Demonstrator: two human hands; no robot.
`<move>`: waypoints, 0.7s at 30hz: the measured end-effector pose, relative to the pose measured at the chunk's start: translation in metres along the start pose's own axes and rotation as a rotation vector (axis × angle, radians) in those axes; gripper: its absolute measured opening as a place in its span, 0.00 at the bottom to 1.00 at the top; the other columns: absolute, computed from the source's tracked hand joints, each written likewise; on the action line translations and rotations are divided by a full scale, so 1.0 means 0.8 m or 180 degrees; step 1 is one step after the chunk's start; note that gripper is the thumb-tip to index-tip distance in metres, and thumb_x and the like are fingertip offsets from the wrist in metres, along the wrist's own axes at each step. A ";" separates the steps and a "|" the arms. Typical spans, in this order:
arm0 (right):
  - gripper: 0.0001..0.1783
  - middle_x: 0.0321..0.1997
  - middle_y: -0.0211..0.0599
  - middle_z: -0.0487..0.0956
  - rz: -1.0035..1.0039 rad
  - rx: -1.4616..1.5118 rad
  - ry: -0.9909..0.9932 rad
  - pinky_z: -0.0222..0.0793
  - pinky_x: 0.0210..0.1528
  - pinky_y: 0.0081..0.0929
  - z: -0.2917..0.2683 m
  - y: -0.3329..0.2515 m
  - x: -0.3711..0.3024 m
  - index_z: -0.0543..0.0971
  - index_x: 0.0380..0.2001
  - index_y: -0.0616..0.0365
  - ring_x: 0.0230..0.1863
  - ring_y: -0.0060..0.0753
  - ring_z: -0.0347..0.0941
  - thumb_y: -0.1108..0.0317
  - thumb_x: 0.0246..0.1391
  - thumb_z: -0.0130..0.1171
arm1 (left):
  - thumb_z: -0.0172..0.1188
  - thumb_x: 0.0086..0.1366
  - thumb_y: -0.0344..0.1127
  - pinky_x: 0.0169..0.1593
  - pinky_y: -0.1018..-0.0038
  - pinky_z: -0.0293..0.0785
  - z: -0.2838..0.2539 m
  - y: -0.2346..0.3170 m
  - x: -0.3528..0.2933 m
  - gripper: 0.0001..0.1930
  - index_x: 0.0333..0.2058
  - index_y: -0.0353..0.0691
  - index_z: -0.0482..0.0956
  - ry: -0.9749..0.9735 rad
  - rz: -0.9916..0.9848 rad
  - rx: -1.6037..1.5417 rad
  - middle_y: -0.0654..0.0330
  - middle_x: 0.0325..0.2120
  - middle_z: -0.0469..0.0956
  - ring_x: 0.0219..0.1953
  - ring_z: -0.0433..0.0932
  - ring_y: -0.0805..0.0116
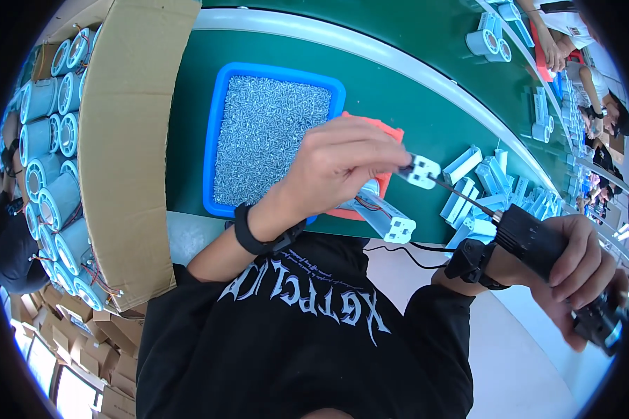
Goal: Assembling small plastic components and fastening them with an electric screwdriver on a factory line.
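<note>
My left hand (346, 164) is closed in a pinch at the left end of a small white plate with dark square holes (423, 172). My right hand (573, 269) is wrapped round a black electric screwdriver (528, 236). Its long thin bit points left, and the tip meets the plate's right edge or lies just in front of it; I cannot tell which. Below my left hand, a pale blue housing (379, 214) with wires and a white end piece lies tilted over a red-orange tray (391, 130), partly hidden by the hand.
A blue tray (214, 140) full of small screws stands on the green table. Loose pale blue housings (493, 174) lie to the right. At left, cardboard (129, 153) borders stacked pale blue cylinders (59, 199). A white rail (370, 52) curves behind; other people (597, 105) are at far right.
</note>
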State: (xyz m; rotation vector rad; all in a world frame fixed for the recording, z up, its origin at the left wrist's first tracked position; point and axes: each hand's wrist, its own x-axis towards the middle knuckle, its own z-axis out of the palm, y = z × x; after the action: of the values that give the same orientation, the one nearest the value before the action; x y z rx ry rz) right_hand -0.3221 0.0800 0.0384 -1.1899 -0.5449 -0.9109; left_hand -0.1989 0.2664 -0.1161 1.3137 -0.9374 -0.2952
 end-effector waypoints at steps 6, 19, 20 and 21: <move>0.27 0.21 0.34 0.75 0.0564 -0.0163 -0.0917 0.76 0.18 0.22 0.027 0.019 -0.002 0.70 0.49 0.52 0.16 0.28 0.74 0.63 0.44 0.66 | 0.63 0.49 0.26 0.31 0.71 0.72 -0.054 0.008 -0.026 0.04 0.26 0.39 0.80 -0.1093 -0.1129 0.2141 0.58 0.27 0.75 0.29 0.76 0.61; 0.35 0.25 0.34 0.75 0.0807 -0.0360 -0.1386 0.76 0.23 0.20 0.019 0.034 0.004 0.66 0.52 0.49 0.19 0.26 0.75 0.44 0.43 0.63 | 0.59 0.52 0.25 0.33 0.67 0.73 -0.054 -0.002 -0.017 0.03 0.28 0.37 0.78 -0.0805 -0.1074 0.1769 0.57 0.26 0.76 0.28 0.76 0.58; 0.40 0.26 0.33 0.75 0.0781 -0.0429 -0.1369 0.76 0.24 0.17 0.020 0.035 0.004 0.67 0.51 0.50 0.19 0.24 0.75 0.36 0.41 0.62 | 0.58 0.52 0.24 0.33 0.66 0.73 -0.049 -0.002 -0.014 0.03 0.28 0.37 0.78 -0.0671 -0.1127 0.1610 0.57 0.26 0.76 0.28 0.76 0.58; 0.40 0.26 0.33 0.75 0.0786 -0.0436 -0.1370 0.76 0.24 0.17 0.021 0.035 0.004 0.67 0.51 0.50 0.19 0.24 0.75 0.36 0.41 0.62 | 0.58 0.52 0.24 0.33 0.66 0.73 -0.042 -0.002 -0.012 0.03 0.28 0.37 0.78 -0.0673 -0.1126 0.1602 0.57 0.26 0.76 0.28 0.76 0.58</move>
State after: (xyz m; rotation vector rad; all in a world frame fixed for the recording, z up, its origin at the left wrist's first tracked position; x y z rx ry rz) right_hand -0.2958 0.0973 0.0307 -1.5538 -0.6675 -0.4861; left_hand -0.1802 0.2955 -0.1204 1.9478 -0.9897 -0.4996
